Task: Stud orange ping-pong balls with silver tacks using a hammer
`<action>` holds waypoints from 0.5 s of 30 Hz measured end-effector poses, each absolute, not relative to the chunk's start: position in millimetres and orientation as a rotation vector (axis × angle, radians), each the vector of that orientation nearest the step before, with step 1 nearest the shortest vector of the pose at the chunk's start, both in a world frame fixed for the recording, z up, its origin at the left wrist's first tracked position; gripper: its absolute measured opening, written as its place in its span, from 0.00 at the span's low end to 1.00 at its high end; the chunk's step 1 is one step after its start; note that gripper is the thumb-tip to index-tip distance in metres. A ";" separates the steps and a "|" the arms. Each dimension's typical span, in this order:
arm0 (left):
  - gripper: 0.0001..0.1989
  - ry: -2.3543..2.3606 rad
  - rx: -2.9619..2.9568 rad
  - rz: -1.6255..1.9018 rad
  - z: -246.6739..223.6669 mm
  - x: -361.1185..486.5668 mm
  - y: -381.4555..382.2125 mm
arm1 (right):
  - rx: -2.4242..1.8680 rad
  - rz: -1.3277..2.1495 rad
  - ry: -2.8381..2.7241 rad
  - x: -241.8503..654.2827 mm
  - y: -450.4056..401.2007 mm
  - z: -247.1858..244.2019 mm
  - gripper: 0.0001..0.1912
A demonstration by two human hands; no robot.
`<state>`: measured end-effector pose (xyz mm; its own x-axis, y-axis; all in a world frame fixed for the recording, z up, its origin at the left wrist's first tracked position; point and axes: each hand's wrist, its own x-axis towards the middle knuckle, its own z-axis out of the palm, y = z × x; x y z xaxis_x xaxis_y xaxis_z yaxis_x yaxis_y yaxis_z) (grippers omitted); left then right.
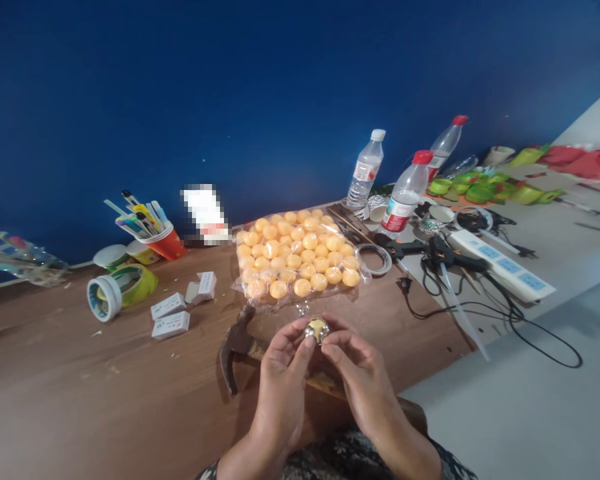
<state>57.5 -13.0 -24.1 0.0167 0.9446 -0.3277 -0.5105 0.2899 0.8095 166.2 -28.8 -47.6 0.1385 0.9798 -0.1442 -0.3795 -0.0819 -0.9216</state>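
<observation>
A small ball (317, 329), yellow with shiny silver pieces on its surface, is pinched between both hands near the front of the wooden table. My left hand (286, 360) grips its left side with thumb and fingers. On the right side, my right hand (353, 360) holds it with closed fingertips. Beneath the hands lies a claw hammer (237, 343), its head to the left and its handle partly hidden by the hands. Just behind them, a clear plastic bag of yellow-orange balls (300, 253) rests on the table. Small shiny bits (303, 309) lie between bag and hands.
Left are small white boxes (171, 325), tape rolls (105, 298) and an orange cup of pens (166, 241). Right are plastic bottles (403, 200), a glue gun (450, 253) with black cable, a power strip (505, 267) and another tape roll (375, 260). A blue wall stands behind.
</observation>
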 end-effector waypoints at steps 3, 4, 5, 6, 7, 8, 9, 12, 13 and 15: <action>0.13 0.982 0.538 1.234 -25.2 57.6 -14.3 | -1.047 1.346 -0.750 165.1 -29.4 -46.5 0.06; 0.12 0.977 0.535 1.235 -25.8 57.5 -15.0 | -1.038 1.350 -0.747 164.8 -29.7 -46.6 0.06; 0.12 0.974 0.532 1.236 -26.3 57.4 -15.8 | -1.033 1.349 -0.745 164.5 -30.0 -47.0 0.05; 0.13 0.973 0.530 1.238 -26.8 57.3 -16.4 | -1.033 1.344 -0.744 164.4 -30.4 -47.7 0.05; 0.13 0.972 0.525 1.240 -27.2 57.2 -16.8 | -1.036 1.339 -0.744 164.3 -30.8 -48.4 0.05; 0.13 0.970 0.521 1.243 -27.5 57.1 -17.1 | -1.039 1.336 -0.745 164.4 -31.2 -49.1 0.04; 0.13 0.968 0.517 1.246 -27.7 57.0 -17.1 | -1.042 1.333 -0.746 164.4 -31.4 -49.7 0.04; 0.14 0.977 0.509 1.258 -28.3 57.1 -17.0 | -1.044 1.338 -0.758 164.7 -31.7 -50.1 0.04; 0.14 0.982 0.509 1.261 -28.5 57.2 -17.1 | -1.043 1.338 -0.761 164.7 -31.6 -49.9 0.04; 0.13 0.985 0.511 1.266 -28.6 57.4 -17.6 | -1.032 1.337 -0.757 164.3 -31.5 -49.2 0.05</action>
<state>57.4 -17.6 -28.6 -0.0103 0.9448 -0.3275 -0.5497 0.2682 0.7912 164.3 -31.5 -49.2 0.1207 0.9852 -0.1213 -0.4030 -0.0631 -0.9130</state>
